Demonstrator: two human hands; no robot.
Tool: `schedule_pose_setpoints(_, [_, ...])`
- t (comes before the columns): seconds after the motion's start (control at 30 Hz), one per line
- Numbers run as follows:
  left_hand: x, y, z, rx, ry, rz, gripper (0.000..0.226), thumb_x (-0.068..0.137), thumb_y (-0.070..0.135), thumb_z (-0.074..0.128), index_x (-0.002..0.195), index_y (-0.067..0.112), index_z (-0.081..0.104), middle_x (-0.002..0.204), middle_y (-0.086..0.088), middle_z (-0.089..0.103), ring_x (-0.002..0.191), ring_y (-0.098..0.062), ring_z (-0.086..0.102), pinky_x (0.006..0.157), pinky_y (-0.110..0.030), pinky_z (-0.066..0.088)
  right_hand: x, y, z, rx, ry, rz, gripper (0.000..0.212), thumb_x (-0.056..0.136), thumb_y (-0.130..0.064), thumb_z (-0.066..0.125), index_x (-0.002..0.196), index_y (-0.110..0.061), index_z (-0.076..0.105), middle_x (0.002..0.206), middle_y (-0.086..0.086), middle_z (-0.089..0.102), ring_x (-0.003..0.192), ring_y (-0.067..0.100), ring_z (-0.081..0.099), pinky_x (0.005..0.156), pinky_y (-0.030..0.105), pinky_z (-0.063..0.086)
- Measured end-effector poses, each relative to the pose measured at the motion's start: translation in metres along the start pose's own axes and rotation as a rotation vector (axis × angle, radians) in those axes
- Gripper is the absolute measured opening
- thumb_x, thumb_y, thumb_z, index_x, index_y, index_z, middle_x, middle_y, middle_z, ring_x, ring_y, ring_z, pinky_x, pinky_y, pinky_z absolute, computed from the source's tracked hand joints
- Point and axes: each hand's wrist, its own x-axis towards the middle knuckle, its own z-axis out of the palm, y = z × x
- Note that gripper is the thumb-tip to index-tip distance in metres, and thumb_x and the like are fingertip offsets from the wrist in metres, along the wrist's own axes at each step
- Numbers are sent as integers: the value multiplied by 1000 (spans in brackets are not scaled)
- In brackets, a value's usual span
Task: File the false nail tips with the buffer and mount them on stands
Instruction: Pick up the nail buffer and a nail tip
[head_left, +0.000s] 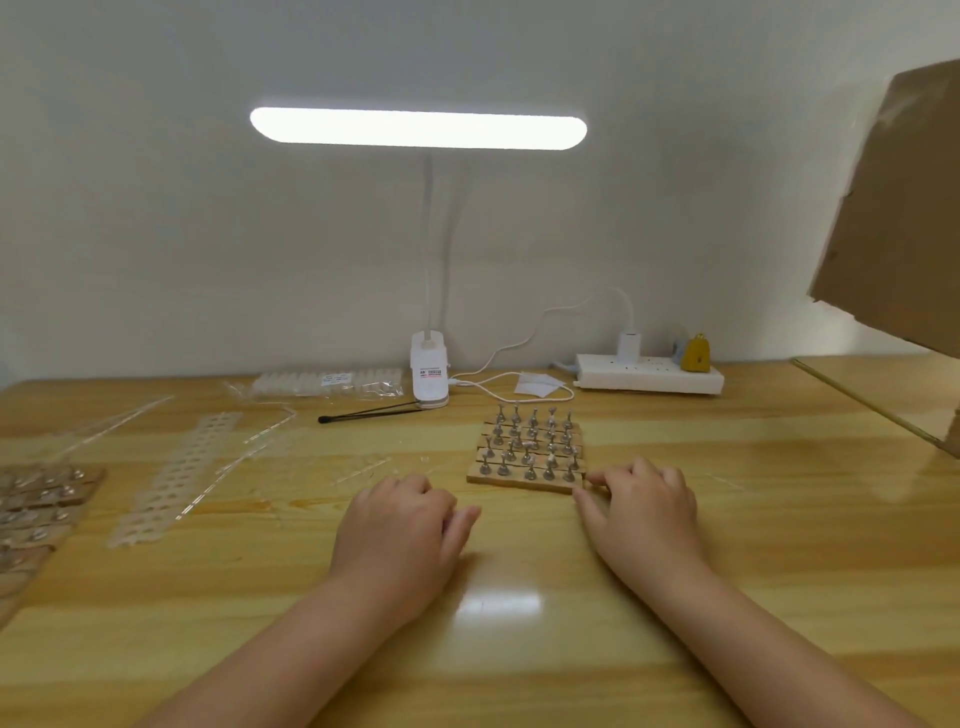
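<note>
Both hands rest on the table (519, 649), left hand (400, 525) loosely curled and empty, right hand (641, 506) fingers touching the stands (530, 449) at 12 o'clock; best steady that block before fetching nail tips (327, 383) at 11 o'clock.

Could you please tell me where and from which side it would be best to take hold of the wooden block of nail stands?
Probably by the two short side edges of the wooden block, low down, thumb and fingers coming in from left and right. The top is crowded with upright metal stands, so a grip from above would knock them. The right hand is already at its near right corner.
</note>
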Motion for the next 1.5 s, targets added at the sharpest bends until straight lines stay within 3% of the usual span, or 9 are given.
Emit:
schedule_pose_setpoints(0.3, [24, -54, -4, 149, 27, -354, 32, 94, 39, 42, 115, 25, 61, 117, 0, 60, 107, -24, 52, 84, -33, 40, 17, 6, 2, 33, -45, -1, 36, 91, -55, 50, 115, -33, 66, 117, -2, 59, 111, 26, 47, 94, 32, 38])
schedule_pose_setpoints(0.5, [29, -114, -13, 252, -166, -632, 42, 93, 46, 41, 122, 20, 56, 129, -9, 52, 120, -33, 46, 95, -39, 40, 24, 9, 0, 100, -57, -34, 32, 90, -52, 55, 110, -31, 68, 112, -3, 61, 109, 24, 48, 91, 33, 41])
schedule_pose_setpoints(0.67, [25, -133, -3, 212, -132, -504, 32, 93, 51, 46, 85, 25, 64, 94, 3, 66, 92, -25, 57, 74, -31, 43, 26, 14, 1, 118, -29, -78, 29, 92, -49, 54, 109, -33, 70, 106, -5, 62, 104, 22, 47, 87, 33, 39])
schedule_pose_setpoints(0.93, [22, -133, 1, 16, 44, -567, 33, 86, 33, 59, 117, 23, 63, 108, 5, 68, 105, -25, 59, 85, -34, 48, 23, 13, 0, 148, -15, -62, 30, 90, -49, 56, 110, -30, 70, 104, -5, 60, 105, 20, 47, 89, 34, 42])
schedule_pose_setpoints(1.1, [19, -120, -8, -203, 265, -506, 34, 83, 33, 70, 113, 22, 61, 102, 8, 67, 93, -20, 61, 81, -38, 49, 17, 9, -7, 207, 73, -8, 34, 84, -40, 66, 115, -26, 61, 104, -3, 45, 109, 22, 46, 91, 31, 39])
schedule_pose_setpoints(1.2, [22, -85, -25, -630, 369, -331, 32, 78, 28, 77, 105, 31, 61, 90, 15, 68, 85, -7, 63, 73, -21, 50, 10, 0, -14, 606, 83, -17, 16, 83, -24, 69, 100, -22, 67, 91, -2, 51, 87, 15, 51, 74, 25, 42])
schedule_pose_setpoints(1.27, [22, -54, -36, -811, 375, -190, 37, 75, 25, 80, 105, 35, 60, 92, 16, 69, 80, -2, 65, 71, -11, 49, -1, -12, -22, 1210, -134, 32, 10, 83, -20, 70, 93, -21, 72, 76, -1, 59, 64, 9, 51, 55, 18, 42])
schedule_pose_setpoints(1.33, [17, -30, -38, -858, 346, -69, 42, 73, 24, 81, 108, 34, 59, 96, 16, 69, 80, -4, 67, 72, -12, 50, -11, -24, -25, 1532, -357, 85, 26, 76, -29, 71, 99, -16, 72, 74, 2, 65, 52, 7, 49, 42, 16, 38])
schedule_pose_setpoints(1.5, [2, -2, -21, -827, 299, 79, 47, 74, 19, 79, 114, 32, 58, 102, 18, 69, 86, -5, 69, 81, -24, 54, -27, -42, -27, 1440, -474, -19, 39, 77, -35, 70, 106, -10, 69, 90, 10, 74, 45, 5, 50, 42, 17, 38])
